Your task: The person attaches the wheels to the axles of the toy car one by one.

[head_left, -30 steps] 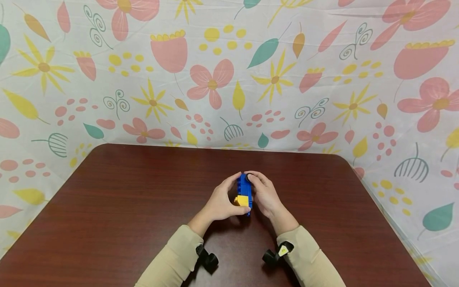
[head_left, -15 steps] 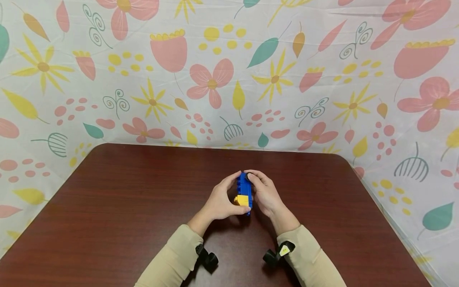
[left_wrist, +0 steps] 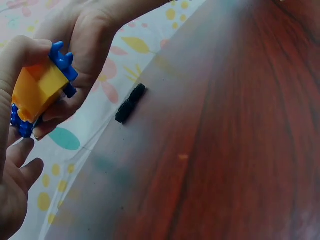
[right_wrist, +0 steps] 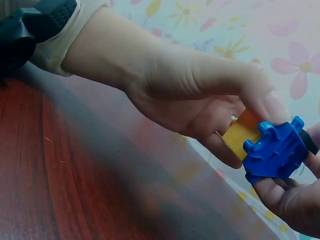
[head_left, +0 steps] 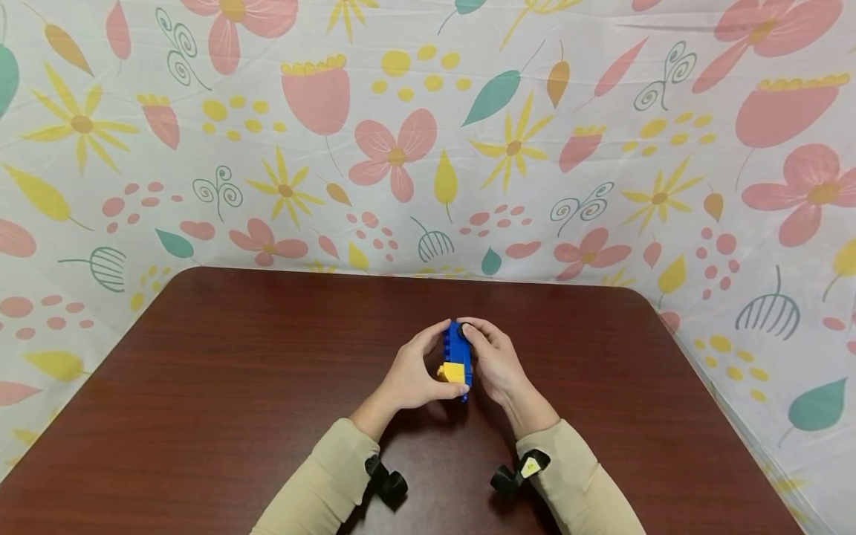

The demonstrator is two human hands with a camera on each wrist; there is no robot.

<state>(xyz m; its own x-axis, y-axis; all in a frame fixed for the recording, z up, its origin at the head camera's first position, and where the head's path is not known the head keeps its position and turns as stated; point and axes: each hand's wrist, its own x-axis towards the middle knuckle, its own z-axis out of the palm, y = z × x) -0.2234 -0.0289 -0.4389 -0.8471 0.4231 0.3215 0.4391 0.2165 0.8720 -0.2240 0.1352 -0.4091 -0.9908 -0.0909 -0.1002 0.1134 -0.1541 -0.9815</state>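
A toy of joined blue and yellow blocks is held up lengthwise between both hands over the table. My left hand grips it from the left, thumb at the near end by the yellow block and fingertips at the far end. From the right, my right hand holds the far part, its thumb on a small black round piece. Blue hook-like prongs stick out at the toy's end in the right wrist view. The hands hide much of the blue side.
The dark red-brown table spreads around the hands. Behind it hangs a white floral cloth. Black wrist cameras sit at both sleeves. A small black object shows near the table edge in the left wrist view.
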